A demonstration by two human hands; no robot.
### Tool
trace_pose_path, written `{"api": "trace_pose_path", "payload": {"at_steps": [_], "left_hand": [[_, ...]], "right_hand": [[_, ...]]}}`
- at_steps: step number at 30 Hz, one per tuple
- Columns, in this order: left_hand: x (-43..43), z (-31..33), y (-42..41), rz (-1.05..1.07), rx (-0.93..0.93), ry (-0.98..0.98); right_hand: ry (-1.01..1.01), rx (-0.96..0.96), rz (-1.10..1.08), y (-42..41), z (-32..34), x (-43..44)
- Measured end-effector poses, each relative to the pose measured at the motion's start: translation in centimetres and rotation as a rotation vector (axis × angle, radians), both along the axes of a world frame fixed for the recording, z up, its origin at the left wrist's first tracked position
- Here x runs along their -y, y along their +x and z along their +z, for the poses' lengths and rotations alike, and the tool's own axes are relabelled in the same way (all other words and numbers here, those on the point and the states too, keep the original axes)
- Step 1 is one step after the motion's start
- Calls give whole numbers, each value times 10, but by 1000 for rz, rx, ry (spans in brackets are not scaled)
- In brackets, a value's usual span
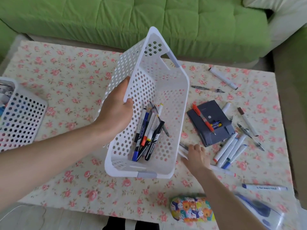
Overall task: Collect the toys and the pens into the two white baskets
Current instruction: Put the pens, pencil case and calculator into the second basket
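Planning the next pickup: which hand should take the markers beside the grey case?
Right, probably. The right hand is down on the table next to those markers, while the left hand grips the tilted white basket.

Green quilted sofa (132,22) ran along the far side, seat cushions stitched in squares. White cushion (285,19) sat at far right corner. Low counter (66,77) was covered in cream cloth with pink rose print. Pale floor (33,219) showed near left. Light was soft, even, with no hard shadows.
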State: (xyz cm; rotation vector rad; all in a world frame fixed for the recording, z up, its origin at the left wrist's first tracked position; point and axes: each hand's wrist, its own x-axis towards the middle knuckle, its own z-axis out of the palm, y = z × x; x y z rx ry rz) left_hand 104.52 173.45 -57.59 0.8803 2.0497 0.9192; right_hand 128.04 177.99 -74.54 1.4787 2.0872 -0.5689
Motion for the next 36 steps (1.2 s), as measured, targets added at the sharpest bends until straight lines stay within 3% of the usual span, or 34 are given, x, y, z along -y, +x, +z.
{"api": "trace_pose_path", "payload": {"at_steps": [17,22,25,32,36], "left_hand": [[-10,-6,-1,33,-28,-14],[-11,-3,1,37,-20,-12],[-12,-1,3,34,-17,-14],[-13,3,8,32,7,-4],[-15,6,14,6,5,12]], "right_hand": [[-71,-21,-144,-20,-11,-10],[-117,-91,-229,-18,-6,-13],[-176,-223,-397,-14,0,-18],[-26,-293,-397,15,18,-27],[13,-358,-540,34,22,-24]]}}
